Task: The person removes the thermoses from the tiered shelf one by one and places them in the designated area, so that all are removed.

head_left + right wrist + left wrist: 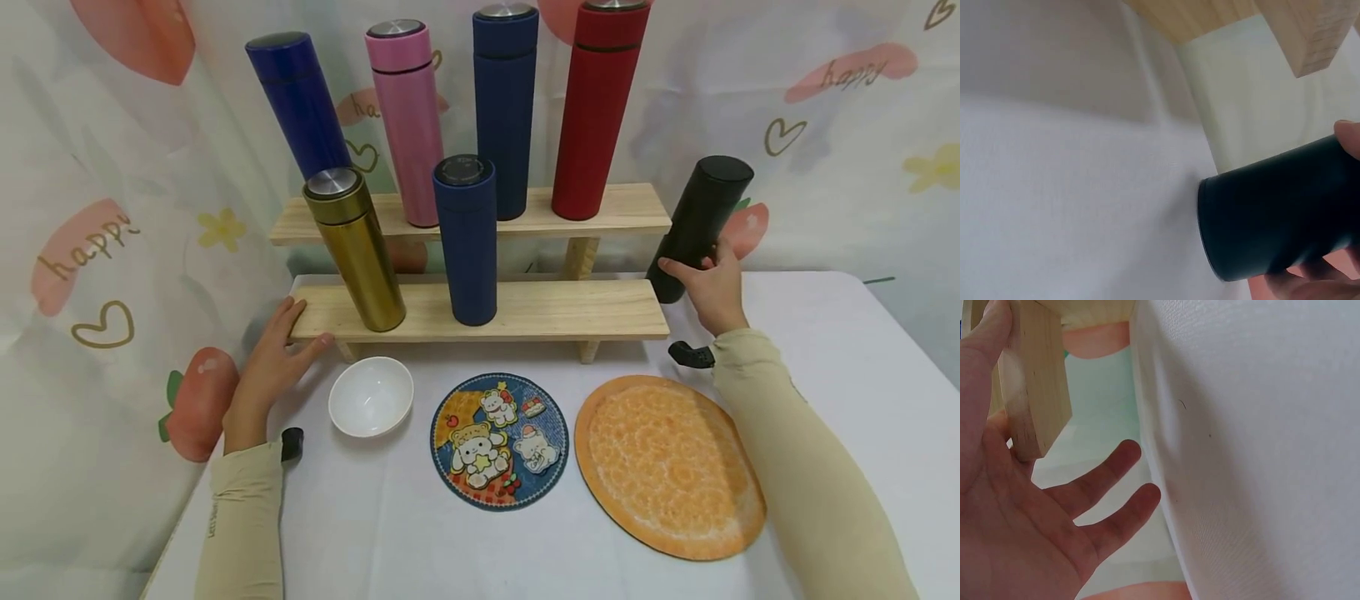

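Observation:
My right hand (pixel 717 290) holds a black thermos bottle (pixel 707 208) just off the right end of the two-step wooden shelf (pixel 570 310). In the right wrist view the bottle's base (pixel 1244 228) is close to the white cloth; whether it touches cannot be told. My left hand (pixel 270 367) grips the lower plank's left end. The left wrist view shows the thumb over the plank's end (pixel 1041 387) and two fingers stretched out beneath. A gold thermos (pixel 362 262) and a dark blue thermos (pixel 468 250) stand on the lower step.
On the upper step stand a royal blue (pixel 303 108), a pink (pixel 408 129), a navy (pixel 504 125) and a red thermos (pixel 600 117). In front lie a white bowl (pixel 371 397), a cartoon round mat (pixel 498 442) and an orange round mat (pixel 671 467). Patterned cloth (pixel 847 167) hangs behind.

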`<state>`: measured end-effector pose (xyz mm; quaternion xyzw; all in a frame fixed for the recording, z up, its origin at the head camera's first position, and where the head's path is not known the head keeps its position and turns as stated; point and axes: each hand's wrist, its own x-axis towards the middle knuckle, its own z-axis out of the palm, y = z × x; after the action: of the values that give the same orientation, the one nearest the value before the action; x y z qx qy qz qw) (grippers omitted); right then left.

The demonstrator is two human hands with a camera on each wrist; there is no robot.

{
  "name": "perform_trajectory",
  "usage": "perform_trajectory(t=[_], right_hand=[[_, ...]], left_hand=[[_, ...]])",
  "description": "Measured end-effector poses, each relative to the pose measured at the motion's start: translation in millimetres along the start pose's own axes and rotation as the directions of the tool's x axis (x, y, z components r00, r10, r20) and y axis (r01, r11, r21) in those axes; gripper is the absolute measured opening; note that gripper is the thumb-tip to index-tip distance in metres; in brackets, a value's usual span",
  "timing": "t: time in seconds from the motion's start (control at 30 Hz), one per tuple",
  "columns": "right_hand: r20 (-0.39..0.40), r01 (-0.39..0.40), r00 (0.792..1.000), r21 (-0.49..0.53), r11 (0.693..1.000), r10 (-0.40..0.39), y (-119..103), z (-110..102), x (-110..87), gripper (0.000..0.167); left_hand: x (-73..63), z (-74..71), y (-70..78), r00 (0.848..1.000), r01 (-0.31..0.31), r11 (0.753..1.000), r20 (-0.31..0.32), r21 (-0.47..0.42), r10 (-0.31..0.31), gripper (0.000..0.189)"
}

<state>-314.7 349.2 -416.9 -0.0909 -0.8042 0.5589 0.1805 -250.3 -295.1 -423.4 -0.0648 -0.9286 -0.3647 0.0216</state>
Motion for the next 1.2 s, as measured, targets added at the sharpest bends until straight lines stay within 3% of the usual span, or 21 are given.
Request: perform_trajectory(t=[0.37,0.43,0.5,0.7,0.9,1.2], right_hand=[[0.036,-0.041,0.998,-0.015,0.999,0.041,-9.9,-1.8,-9.4,0.087],[0.03,-0.042,0.999,0.015,0.999,0.042,-16.3,-3.7,-14.0,0.088],[0.018,-0.028,0.999,0.107,0.994,0.027,-26.1,-7.3,-19.7,0.091],[-0.074,0.095,0.995,0.366,0.926,-0.073,-64.2,-20.8,-43.2,0.096],[-0.131,0.206,0.978,0.473,0.857,-0.163,-95.2,-21.6,-62.5,0.092],[-0.128,0.284,0.958,0.566,0.774,-0.258,-128.3,-5.6,-80.4,0.09]], left_hand=[[-3.0,2.3,1.0,1.0,-0.01,1.0,0.008,0.008,0.01,0.091],[-4.3,3.0,1.7,1.0,-0.013,1.0,0.014,0.004,0.013,0.091],[-4.9,3.0,2.3,1.0,-0.019,1.0,0.015,-0.001,0.019,0.091],[-2.8,0.6,4.7,1.0,-0.016,1.0,0.011,-0.003,0.016,0.092],[-0.5,0.3,4.9,1.0,-0.007,1.0,0.02,0.016,0.007,0.094],[-0.9,-0.2,6.7,0.999,0.018,0.999,0.029,0.027,-0.019,0.095]])
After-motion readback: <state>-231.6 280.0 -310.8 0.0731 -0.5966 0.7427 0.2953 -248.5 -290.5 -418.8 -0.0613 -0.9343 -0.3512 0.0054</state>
